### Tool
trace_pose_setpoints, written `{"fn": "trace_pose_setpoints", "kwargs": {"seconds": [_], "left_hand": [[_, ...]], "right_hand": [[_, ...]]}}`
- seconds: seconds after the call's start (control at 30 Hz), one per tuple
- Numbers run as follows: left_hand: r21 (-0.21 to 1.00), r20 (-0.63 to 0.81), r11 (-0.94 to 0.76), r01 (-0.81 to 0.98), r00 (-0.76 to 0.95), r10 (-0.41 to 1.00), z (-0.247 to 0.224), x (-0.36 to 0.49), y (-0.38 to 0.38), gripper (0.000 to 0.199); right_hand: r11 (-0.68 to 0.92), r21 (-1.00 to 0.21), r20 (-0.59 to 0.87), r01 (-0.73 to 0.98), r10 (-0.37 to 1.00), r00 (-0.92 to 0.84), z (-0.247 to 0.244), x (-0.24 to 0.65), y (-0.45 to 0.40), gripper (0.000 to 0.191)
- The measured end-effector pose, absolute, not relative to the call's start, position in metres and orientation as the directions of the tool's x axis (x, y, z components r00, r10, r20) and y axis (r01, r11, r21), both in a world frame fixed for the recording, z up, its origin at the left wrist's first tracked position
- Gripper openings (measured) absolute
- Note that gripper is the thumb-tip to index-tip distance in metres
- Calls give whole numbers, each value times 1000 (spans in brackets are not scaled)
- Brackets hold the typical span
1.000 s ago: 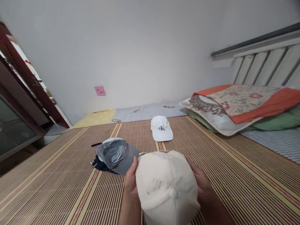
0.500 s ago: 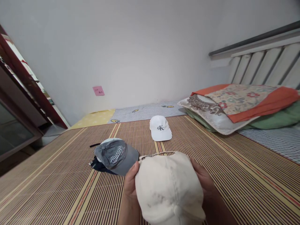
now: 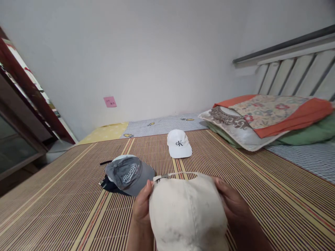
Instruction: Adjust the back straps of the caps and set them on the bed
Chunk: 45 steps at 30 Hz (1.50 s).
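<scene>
A cream baseball cap [image 3: 187, 212] with dark smudges is held up close to me, its back strap and metal buckle facing away. My left hand [image 3: 142, 205] grips its left edge, thumb on top. On the opposite edge my right hand [image 3: 230, 198] is closed around the fabric, its fingertips partly hidden by the cap. Just beyond my left hand lies a grey cap [image 3: 129, 172] with white "Always" lettering, resting over a dark navy cap [image 3: 112, 185] and something pale. Farther off, a white cap [image 3: 179, 143] with black letters sits on the mat.
A striped bamboo mat [image 3: 65, 195] covers the bed. At the back right, a pillow [image 3: 232, 129] with an orange floral cover [image 3: 274, 108] lies on green bedding near a radiator [image 3: 295, 75]. A pink note [image 3: 110, 101] is on the wall; a cabinet [image 3: 21, 125] stands at left.
The cream cap has tipped and shifted slightly lower and toward me, showing more of its strap and buckle. Both hands moved with it. The other caps stay where they were.
</scene>
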<state>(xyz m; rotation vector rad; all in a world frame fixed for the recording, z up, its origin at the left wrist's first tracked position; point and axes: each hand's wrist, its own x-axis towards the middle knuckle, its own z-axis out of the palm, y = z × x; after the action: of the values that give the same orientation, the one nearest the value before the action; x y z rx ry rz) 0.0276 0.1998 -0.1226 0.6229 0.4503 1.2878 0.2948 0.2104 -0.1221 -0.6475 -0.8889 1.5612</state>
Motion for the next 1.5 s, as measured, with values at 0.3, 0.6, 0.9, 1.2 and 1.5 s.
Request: {"fn": "trace_pose_setpoints", "kwargs": {"seconds": [0.3, 0.6, 0.9, 1.2, 1.5], "left_hand": [[715, 39, 70, -696, 139, 990, -107, 23, 190, 17], [662, 77, 50, -747, 135, 988, -143, 18, 207, 28], [478, 192, 198, -856, 322, 927, -142, 11, 216, 39], [469, -13, 173, -866, 189, 982, -125, 25, 223, 29], [585, -225, 248, -772, 140, 964, -138, 35, 240, 18]], "right_hand": [[-148, -861, 38, -486, 935, -353, -88, 288, 198, 41], [-86, -852, 40, -517, 973, -228, -99, 295, 196, 39], [-113, -817, 34, -566, 969, -243, -125, 292, 212, 41], [-162, -666, -61, -728, 985, -164, -120, 270, 229, 29], [-262, -604, -175, -753, 965, -195, -133, 283, 245, 33]]}}
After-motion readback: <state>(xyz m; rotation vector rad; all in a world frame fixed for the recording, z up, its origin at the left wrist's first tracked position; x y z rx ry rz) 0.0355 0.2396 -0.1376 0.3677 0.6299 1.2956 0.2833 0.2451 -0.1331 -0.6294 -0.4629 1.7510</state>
